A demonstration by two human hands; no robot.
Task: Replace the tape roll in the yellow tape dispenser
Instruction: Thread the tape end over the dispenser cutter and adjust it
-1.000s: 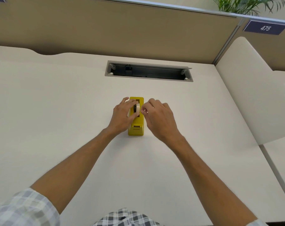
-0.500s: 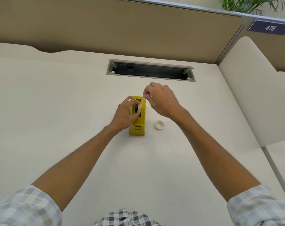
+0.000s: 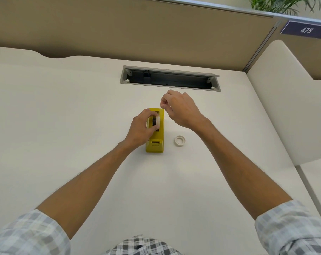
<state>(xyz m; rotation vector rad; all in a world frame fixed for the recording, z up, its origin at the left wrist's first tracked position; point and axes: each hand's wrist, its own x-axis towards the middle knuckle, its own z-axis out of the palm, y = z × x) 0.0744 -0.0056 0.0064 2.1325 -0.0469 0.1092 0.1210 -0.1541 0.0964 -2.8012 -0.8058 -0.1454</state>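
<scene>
Replacement looks partly done: the left hand [image 3: 141, 129] grips a tape roll [image 3: 157, 120] standing on edge in the well of the yellow tape dispenser [image 3: 154, 142], mid-tabletop [image 3: 64, 107]. The right hand [image 3: 179, 107], raised past the dispenser's far end, has thumb and forefinger pressed together; any tape between them is too faint to tell. An empty white core [image 3: 179, 140] lies just beside the dispenser. Threading toward the cutter seems left.

We have one view only, worn on the head: it looks forward and steeply down over the worktop [image 3: 64, 126], close above both forearms, facing the partition [image 3: 119, 34] behind.
</scene>
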